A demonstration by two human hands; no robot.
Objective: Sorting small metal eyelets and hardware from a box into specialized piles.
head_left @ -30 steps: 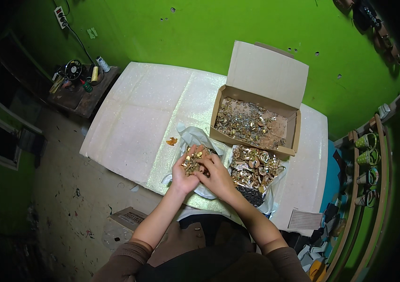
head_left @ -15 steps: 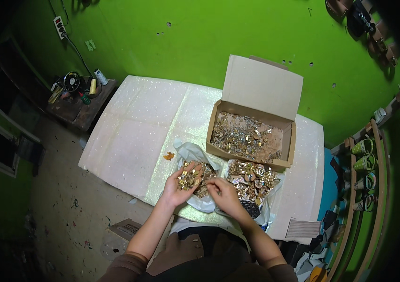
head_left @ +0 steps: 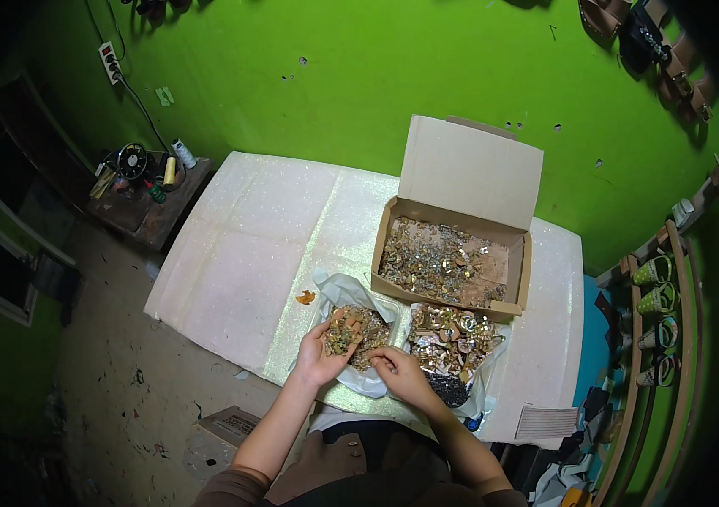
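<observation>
Supporting small, shiny gold-and-silver metallic-looking pieces (head_left: 341, 333) on the bare, palm-up left hand (head_left: 322, 356), with fingers extended, over similar bits (head_left: 376, 329) in the crumpled white plastic bag (head_left: 338, 287) beneath. Curling the bare right hand (head_left: 402, 373) just right of that palm, with any grip impossible to tell. Probably handling light, hard and slippery, calling for 1-by-1 edge pinching.

No lettering can be read; the dark print (head_left: 239, 421) on the cardboard carton (head_left: 226, 427) is too small.

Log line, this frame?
left hand: palm up, shiny pieces on it | right hand: curled at pale plastic bag | cardboard box: lid open
</observation>
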